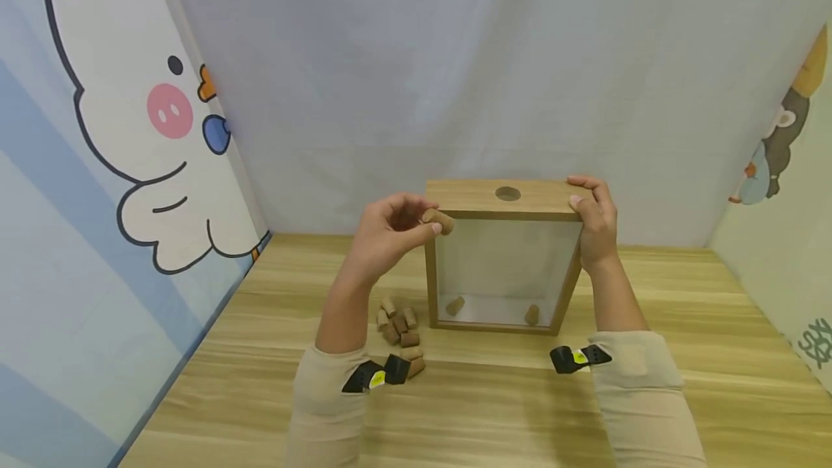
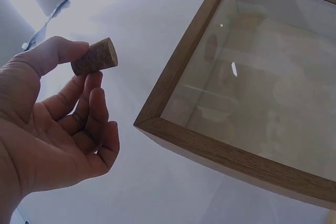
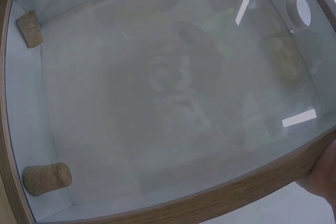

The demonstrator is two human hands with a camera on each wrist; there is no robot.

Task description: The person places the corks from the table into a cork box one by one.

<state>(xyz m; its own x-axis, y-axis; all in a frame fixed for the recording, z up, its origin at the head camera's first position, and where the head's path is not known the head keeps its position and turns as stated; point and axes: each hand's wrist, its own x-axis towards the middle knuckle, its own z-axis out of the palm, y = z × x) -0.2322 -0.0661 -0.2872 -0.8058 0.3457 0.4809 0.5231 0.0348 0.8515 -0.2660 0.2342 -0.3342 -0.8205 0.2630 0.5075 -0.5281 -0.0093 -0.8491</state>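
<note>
"Two hands are up at the wooden box [image 1: 464,197]. What has the left one got?"

"A cork [image 2: 94,59]. The left hand [image 1: 385,233] has a narrow grip, thumb and fingers pinching it just beside the box's upper left corner; a gap shows between cork and frame."

"And the right hand [image 1: 596,222]?"

"Its grip is on the opposite upper corner, thumb resting on the top."

"How is the room around them?"

"The round hole [image 1: 508,194] sits near the middle of the top, well apart from the cork. Behind the box, the desk [image 1: 494,410] ends against a pale wall [image 1: 364,78]; it stretches out in front, and on the right as far as the side wall [image 1: 767,251]. The left is tighter: loose corks [image 1: 409,318] cluster near the lower left corner, the nearest partly hidden by the black wrist camera [image 1: 397,370]."

"What does the pinched one look like?"

"Stubby, speckled brown, slightly tapered, its broad flat end toward the frame. Two inner corks [image 3: 47,178] rest behind the clear pane, one near each lower corner."
</note>
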